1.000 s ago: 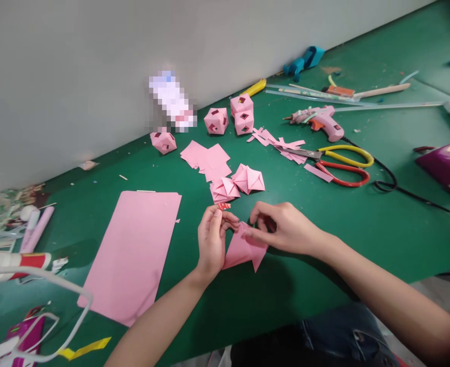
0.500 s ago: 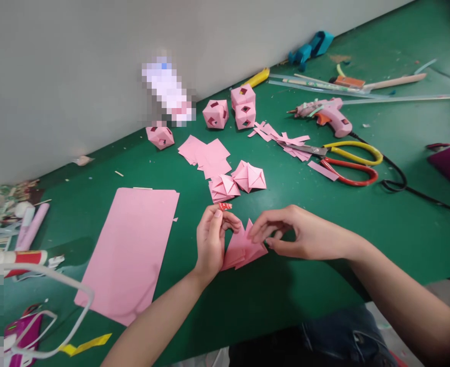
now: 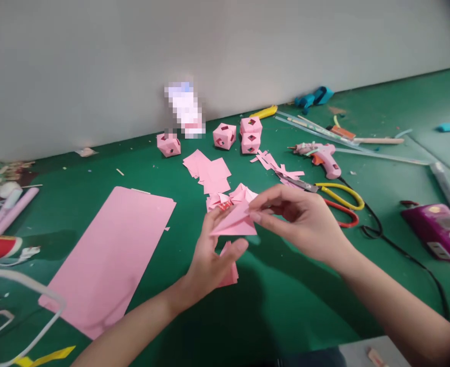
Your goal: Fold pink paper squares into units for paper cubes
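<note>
A folded triangle of pink paper (image 3: 235,224) is pinched at its upper right between the thumb and fingers of my right hand (image 3: 301,219). My left hand (image 3: 209,260) is open beneath it, the thumb stretched out below the paper and the fingers partly hidden behind it. A red patterned wrap shows on one left finger. More folded pink pieces (image 3: 230,272) lie on the table by my left thumb. Just beyond both hands sit folded pink paper units (image 3: 242,192), partly covered.
Large pink sheets (image 3: 113,255) lie at left on the green table (image 3: 194,331). Small pink squares (image 3: 215,173), hollow paper polyhedra (image 3: 225,136), paper strips, scissors (image 3: 343,196) and a pink glue gun (image 3: 322,155) lie farther back. A white curved frame (image 3: 52,295) stands at front left.
My right hand has lifted a folded pink triangle off the table pieces. My left thumb has spread away from its fingers. The view has shifted, showing more table at right.
</note>
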The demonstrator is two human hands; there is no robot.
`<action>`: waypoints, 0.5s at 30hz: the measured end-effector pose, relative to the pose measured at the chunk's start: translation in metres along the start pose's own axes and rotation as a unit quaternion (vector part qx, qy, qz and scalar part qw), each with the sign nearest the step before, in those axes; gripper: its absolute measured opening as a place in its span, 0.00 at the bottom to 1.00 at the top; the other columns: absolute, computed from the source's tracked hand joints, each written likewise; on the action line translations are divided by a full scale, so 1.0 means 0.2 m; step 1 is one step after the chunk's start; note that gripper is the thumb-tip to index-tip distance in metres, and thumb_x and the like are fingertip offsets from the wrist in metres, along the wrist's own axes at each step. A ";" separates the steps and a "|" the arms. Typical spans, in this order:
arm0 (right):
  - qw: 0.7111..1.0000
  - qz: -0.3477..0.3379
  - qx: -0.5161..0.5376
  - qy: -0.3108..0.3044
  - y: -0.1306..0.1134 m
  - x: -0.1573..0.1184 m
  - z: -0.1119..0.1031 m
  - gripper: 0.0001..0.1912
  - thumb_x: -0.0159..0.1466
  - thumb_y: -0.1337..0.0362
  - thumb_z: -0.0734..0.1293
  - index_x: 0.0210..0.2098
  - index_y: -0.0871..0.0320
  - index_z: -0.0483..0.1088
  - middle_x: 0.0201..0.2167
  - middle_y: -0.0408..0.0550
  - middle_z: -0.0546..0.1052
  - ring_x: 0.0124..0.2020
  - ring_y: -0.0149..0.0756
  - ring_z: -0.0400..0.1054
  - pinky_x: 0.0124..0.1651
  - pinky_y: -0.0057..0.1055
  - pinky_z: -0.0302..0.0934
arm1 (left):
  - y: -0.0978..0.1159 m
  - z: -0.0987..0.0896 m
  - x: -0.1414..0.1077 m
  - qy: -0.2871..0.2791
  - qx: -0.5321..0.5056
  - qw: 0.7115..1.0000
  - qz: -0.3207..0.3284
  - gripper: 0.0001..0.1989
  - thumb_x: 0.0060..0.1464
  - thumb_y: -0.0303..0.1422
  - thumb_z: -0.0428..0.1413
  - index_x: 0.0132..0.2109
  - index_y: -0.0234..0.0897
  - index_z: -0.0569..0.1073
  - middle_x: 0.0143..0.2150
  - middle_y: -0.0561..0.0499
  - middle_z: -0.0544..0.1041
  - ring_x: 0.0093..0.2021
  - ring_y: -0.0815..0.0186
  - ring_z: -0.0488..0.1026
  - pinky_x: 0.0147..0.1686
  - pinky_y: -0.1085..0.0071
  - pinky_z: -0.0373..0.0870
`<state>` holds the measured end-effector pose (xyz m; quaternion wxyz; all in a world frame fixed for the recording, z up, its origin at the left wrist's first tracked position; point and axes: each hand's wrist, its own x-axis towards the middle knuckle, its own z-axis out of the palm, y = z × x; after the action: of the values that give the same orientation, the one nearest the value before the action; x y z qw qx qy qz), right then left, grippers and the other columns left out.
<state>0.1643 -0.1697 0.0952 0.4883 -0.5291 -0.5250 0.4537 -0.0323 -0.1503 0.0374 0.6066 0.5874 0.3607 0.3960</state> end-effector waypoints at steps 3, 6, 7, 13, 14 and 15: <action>0.999 -0.031 0.005 0.024 -0.04 0.10 0.00 0.09 0.61 0.58 0.74 0.38 0.57 0.77 0.35 0.48 0.81 0.34 0.36 0.76 0.37 0.32 0.74 | 0.13 0.04 0.16 0.012 0.000 1.000 0.027 0.23 0.59 0.41 0.60 0.58 0.43 0.68 0.61 0.42 0.73 0.62 0.54 0.70 0.59 0.59 0.70; 0.994 -0.090 0.017 0.059 -0.10 0.19 0.00 0.11 0.61 0.57 0.74 0.39 0.57 0.76 0.35 0.47 0.80 0.35 0.35 0.76 0.38 0.32 0.73 | 0.30 0.03 0.31 0.005 0.051 0.996 0.078 0.18 0.63 0.42 0.55 0.56 0.40 0.69 0.60 0.44 0.74 0.64 0.55 0.68 0.60 0.60 0.68; 0.992 -0.107 0.015 0.068 -0.12 0.22 0.00 0.11 0.62 0.57 0.74 0.39 0.56 0.75 0.34 0.46 0.80 0.35 0.35 0.76 0.39 0.32 0.73 | 0.35 0.01 0.35 0.016 0.066 0.994 0.087 0.18 0.63 0.42 0.56 0.56 0.40 0.69 0.60 0.44 0.74 0.63 0.55 0.69 0.58 0.61 0.69; 0.988 -0.141 0.017 0.059 -0.25 0.36 -0.01 0.10 0.61 0.59 0.74 0.39 0.56 0.75 0.35 0.45 0.79 0.35 0.34 0.76 0.42 0.34 0.73 | 0.58 -0.10 0.47 -0.022 0.213 0.975 0.055 0.20 0.60 0.34 0.56 0.59 0.44 0.68 0.46 0.50 0.78 0.43 0.60 0.77 0.38 0.67 0.72; 0.989 -0.139 0.021 0.052 -0.27 0.38 -0.02 0.09 0.61 0.60 0.74 0.39 0.56 0.75 0.35 0.45 0.79 0.34 0.33 0.76 0.41 0.34 0.73 | 0.60 -0.12 0.47 -0.037 0.224 0.972 0.051 0.18 0.60 0.34 0.54 0.57 0.42 0.70 0.45 0.50 0.77 0.42 0.61 0.76 0.37 0.68 0.71; 0.990 -0.133 0.026 0.041 -0.28 0.40 -0.03 0.09 0.62 0.60 0.74 0.40 0.56 0.75 0.35 0.45 0.79 0.33 0.33 0.75 0.39 0.33 0.73 | 0.62 -0.13 0.48 -0.039 0.231 0.971 0.048 0.14 0.61 0.35 0.53 0.54 0.41 0.71 0.42 0.50 0.77 0.40 0.62 0.75 0.35 0.68 0.70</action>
<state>0.1662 -0.0908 0.1530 0.5786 -0.4601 -0.5584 0.3764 -0.0224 -0.0530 0.1625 0.4482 0.7436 0.3895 0.3074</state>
